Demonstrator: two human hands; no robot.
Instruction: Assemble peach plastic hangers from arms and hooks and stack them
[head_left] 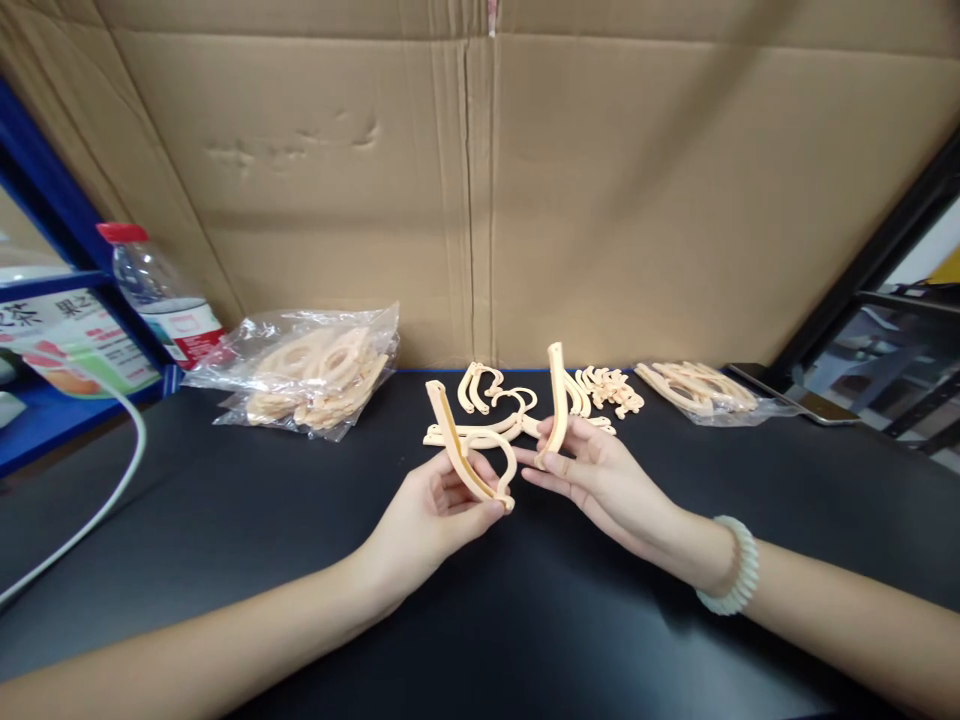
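Above the middle of the black table, my left hand [439,505] holds a beige plastic piece [452,440] made of a long curved arm with a hooked loop at its lower end. Thumb and fingers pinch it near that lower end. Just to the right, my right hand [600,470] grips a separate curved beige strip [559,395] by its bottom end, the strip standing nearly upright. The two pieces are apart. Behind them, more beige curved parts [487,435] lie on the table, partly hidden by the held pieces.
Clear bags of beige parts [322,370] lie at the left, beside a red-capped bottle [169,300]. Small beige parts [607,388], another bag [697,388] and a dark flat device [791,393] lie at the right. Cardboard [480,190] stands behind; a white cable [127,480] runs at left.
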